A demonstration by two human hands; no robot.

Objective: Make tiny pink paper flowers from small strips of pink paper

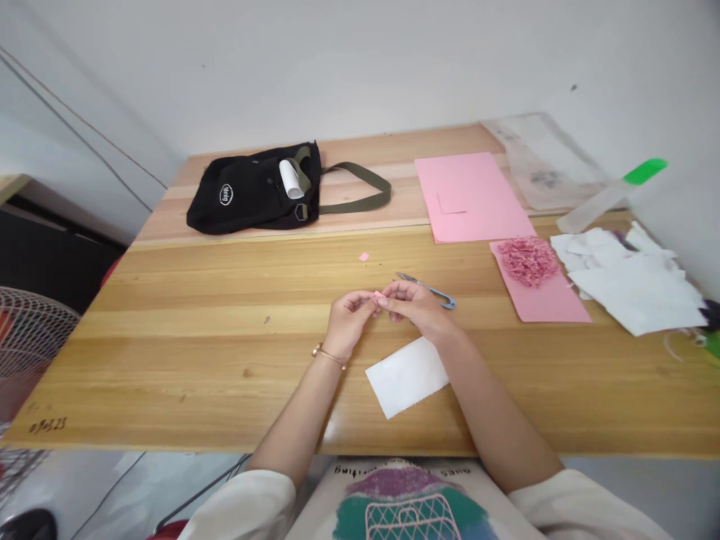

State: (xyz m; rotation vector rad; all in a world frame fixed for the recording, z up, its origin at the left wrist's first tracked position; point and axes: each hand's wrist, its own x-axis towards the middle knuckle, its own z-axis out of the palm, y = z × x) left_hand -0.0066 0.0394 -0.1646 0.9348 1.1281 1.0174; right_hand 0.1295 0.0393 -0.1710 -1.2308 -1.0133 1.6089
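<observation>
My left hand (347,316) and my right hand (416,304) meet over the middle of the wooden table (225,360). Both pinch a tiny pink paper piece (378,296) between their fingertips. Small scissors (430,289) with a blue handle lie just behind my right hand. A white paper sheet (407,375) lies flat on the table between my forearms. One loose pink scrap (364,256) rests farther back.
A black bag (253,187) with an olive strap lies at the back left. A pink sheet (472,196) lies at the back right. A smaller pink sheet (556,304) carries a pile of pink scraps (527,260). White paper pieces (630,281) are heaped at the right edge. A fan (28,337) stands left.
</observation>
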